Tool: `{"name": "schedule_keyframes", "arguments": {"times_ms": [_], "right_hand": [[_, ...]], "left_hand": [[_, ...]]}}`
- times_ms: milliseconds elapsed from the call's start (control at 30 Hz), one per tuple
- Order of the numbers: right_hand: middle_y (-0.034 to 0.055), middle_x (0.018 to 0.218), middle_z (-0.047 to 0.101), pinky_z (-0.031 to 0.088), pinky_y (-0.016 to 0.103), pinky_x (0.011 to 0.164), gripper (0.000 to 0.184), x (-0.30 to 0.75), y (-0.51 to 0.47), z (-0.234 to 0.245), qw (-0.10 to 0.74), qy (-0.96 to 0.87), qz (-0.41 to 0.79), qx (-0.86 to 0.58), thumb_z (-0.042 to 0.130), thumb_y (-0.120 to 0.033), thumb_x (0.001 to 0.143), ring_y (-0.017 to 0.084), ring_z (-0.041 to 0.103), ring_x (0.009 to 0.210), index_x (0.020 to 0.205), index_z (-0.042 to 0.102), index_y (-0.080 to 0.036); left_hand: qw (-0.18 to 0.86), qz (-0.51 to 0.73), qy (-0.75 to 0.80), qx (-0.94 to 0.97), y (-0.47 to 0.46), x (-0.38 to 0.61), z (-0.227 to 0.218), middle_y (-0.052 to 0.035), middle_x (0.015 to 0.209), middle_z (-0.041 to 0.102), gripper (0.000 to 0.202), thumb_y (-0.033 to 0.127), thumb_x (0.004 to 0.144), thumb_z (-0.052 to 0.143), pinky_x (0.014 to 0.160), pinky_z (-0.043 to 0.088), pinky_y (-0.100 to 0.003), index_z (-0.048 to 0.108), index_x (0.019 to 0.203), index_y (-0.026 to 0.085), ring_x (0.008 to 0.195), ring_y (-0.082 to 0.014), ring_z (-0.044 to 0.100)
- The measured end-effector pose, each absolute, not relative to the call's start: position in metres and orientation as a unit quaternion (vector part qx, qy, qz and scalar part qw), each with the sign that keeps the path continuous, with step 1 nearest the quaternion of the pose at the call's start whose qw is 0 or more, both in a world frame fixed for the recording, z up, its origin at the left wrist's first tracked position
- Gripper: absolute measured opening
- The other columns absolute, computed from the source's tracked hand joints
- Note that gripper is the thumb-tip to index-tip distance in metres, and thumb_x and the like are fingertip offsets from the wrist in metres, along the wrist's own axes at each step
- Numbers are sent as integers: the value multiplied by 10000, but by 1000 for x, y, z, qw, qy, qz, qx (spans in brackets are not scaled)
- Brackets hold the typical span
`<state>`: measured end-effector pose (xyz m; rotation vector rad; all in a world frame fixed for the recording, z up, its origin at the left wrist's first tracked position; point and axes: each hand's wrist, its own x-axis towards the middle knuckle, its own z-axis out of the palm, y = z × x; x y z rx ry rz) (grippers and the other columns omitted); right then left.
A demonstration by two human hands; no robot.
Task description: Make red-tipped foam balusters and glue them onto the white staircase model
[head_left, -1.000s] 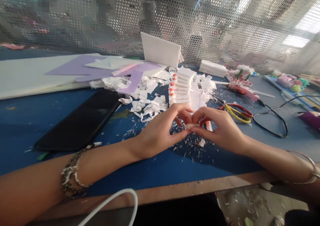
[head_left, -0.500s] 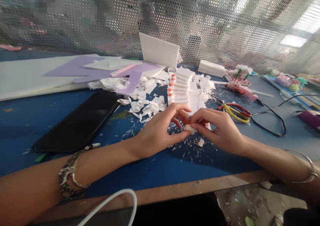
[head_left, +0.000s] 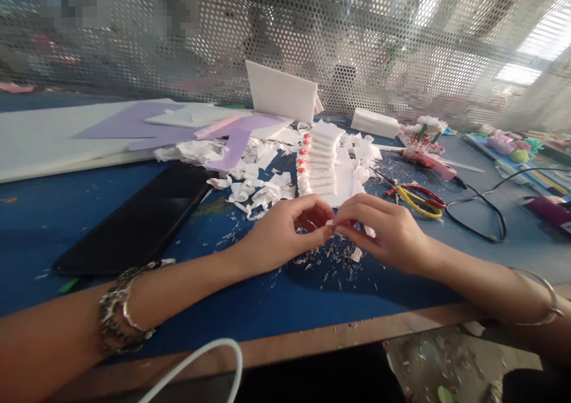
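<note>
Thumb and fingers of my left hand (head_left: 294, 230) pinch a small white piece (head_left: 330, 222), mostly hidden between the fingertips. My right hand (head_left: 388, 230) is closed on the same piece from the other side, its fingertips touching those of the left. Whether the piece is paper or foam I cannot tell. Just beyond the hands stands a row of white folded pieces (head_left: 322, 165), several with red-orange bits (head_left: 303, 152) along their left ends. Under the hands, fine white shavings (head_left: 332, 260) and a small white scrap (head_left: 356, 254) lie on the blue table (head_left: 276, 308).
White scraps (head_left: 263, 188) are heaped left of the row. A black phone-like slab (head_left: 138, 221) and white and lilac sheets (head_left: 116, 123) lie further left. Scissors with red and yellow handles (head_left: 419, 203), a pink corded glue gun (head_left: 437, 165) and flower-like crafts (head_left: 426, 130) are at right.
Both hands have drawn closer together and shifted slightly left. The white piece shows less between the fingertips, and the left fingers are curled more. The view has shifted slightly.
</note>
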<state>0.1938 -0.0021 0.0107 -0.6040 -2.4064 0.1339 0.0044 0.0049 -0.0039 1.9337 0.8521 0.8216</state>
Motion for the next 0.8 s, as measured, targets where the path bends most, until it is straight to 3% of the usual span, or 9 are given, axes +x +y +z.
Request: {"name": "schedule_keyframes", "arguments": {"times_ms": [167, 300, 400, 600, 800], "right_hand": [[39, 798, 591, 412, 251, 648, 149, 231, 22, 36, 264, -881, -59, -387, 484, -282, 831, 113, 532, 699, 861, 559, -157], [67, 722, 580, 317, 274, 566, 337, 289, 49, 44, -37, -831, -63, -552, 414, -435, 821, 140, 478, 613, 702, 551, -152], [68, 587, 543, 248, 273, 507, 308, 315, 60, 36, -95, -813, -39, -573, 459, -360, 785, 112, 408, 490, 570, 506, -144], [64, 561, 527, 211, 274, 513, 253, 313, 64, 30, -86, -804, -39, -587, 492, -286, 739, 104, 379, 483, 521, 450, -166], [43, 623, 512, 223, 262, 509, 178, 304, 53, 49, 26, -790, -86, -606, 425, -310, 789, 106, 371, 507, 670, 422, -178]], "left_hand": [[476, 351, 366, 718, 12, 2, -6, -4, 744, 572, 208, 318, 729, 619, 581, 464, -197, 527, 819, 154, 659, -99, 558], [559, 391, 379, 626, 18, -2, -8, 11, 756, 599, 179, 291, 741, 625, 648, 448, -190, 538, 830, 161, 684, -79, 560], [611, 424, 351, 569, 20, -3, -8, 27, 742, 612, 161, 256, 736, 641, 698, 454, -206, 558, 843, 169, 699, -80, 573], [657, 449, 314, 517, 20, -3, -4, 30, 730, 644, 89, 232, 752, 640, 728, 459, -190, 582, 786, 173, 706, -70, 596], [681, 459, 304, 482, 22, -5, -4, 34, 725, 655, 79, 211, 756, 640, 716, 467, -174, 584, 805, 186, 722, -72, 607]]}}
